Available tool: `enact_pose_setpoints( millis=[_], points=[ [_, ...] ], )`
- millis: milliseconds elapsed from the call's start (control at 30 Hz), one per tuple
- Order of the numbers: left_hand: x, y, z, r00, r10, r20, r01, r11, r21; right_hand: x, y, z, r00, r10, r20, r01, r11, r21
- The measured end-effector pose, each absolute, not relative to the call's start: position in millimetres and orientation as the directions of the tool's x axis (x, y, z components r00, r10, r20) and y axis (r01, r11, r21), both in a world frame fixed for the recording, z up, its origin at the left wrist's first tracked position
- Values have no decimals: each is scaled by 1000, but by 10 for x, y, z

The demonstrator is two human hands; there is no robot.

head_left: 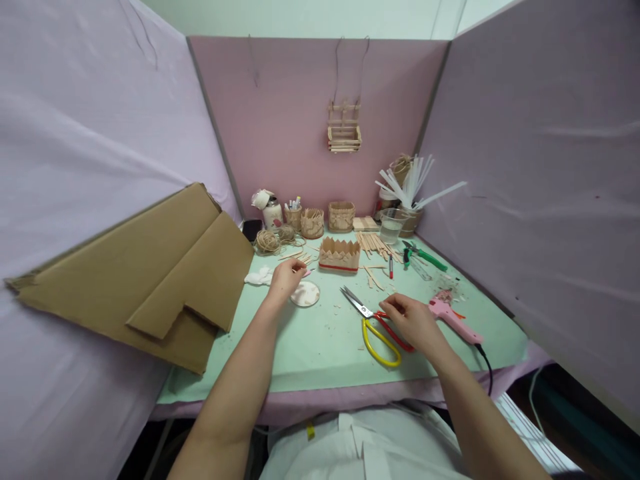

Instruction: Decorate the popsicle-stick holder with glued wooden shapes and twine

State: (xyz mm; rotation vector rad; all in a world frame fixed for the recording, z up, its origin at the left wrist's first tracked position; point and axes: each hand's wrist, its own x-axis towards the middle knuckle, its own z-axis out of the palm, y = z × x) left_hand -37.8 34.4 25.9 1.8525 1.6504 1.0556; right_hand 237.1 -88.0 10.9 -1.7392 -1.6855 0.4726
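Note:
My left hand [287,277] is over the left middle of the table, its fingertips pinched together. A small pink tool [307,273] shows right beside those fingers; whether they grip it I cannot tell. Just below lies a round whitish disc [305,294]. My right hand [411,319] is above the scissors [373,317], partly covering their red handle loop, with its fingers curled in and the tips together. Anything between those tips is too small to make out. The scissors lie slightly spread, blades pointing away to the left. Behind them stands a zigzag-edged wooden-stick box [339,256] with a red line along its base.
Large folded cardboard [185,267] leans on the left. A pink glue gun [455,321] with a black cord lies right, near green-handled pliers [430,259]. Loose wooden sticks [373,243], twine [267,243], a water cup [391,227] and white glue sticks [413,183] are behind.

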Motion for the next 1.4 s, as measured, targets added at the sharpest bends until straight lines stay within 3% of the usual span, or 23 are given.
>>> enact_pose_setpoints(
  millis=[367,600,767,900,1100,1233,1400],
  points=[
    [-319,338,77,232,948,216,794,-313,522,2312,-893,132,90,982,165,754,41,-656],
    [-225,291,82,286,949,129,873,-314,374,2312,-930,126,80,987,143,733,39,-679],
    [-202,277,102,286,951,114,885,-308,350,2316,-926,114,73,987,144,724,47,-688],
    [-206,263,169,270,955,126,874,-298,383,2321,-939,133,74,988,135,721,41,-692],
    [-155,127,322,413,910,-38,520,-201,830,2173,-908,225,31,981,189,674,119,-729],
    [-94,11,389,533,838,-115,457,-171,873,1953,-787,248,-48,968,248,583,228,-779],
    [-72,-47,431,559,822,-106,440,-186,879,1753,-656,211,-51,957,285,503,272,-821]
  ],
)
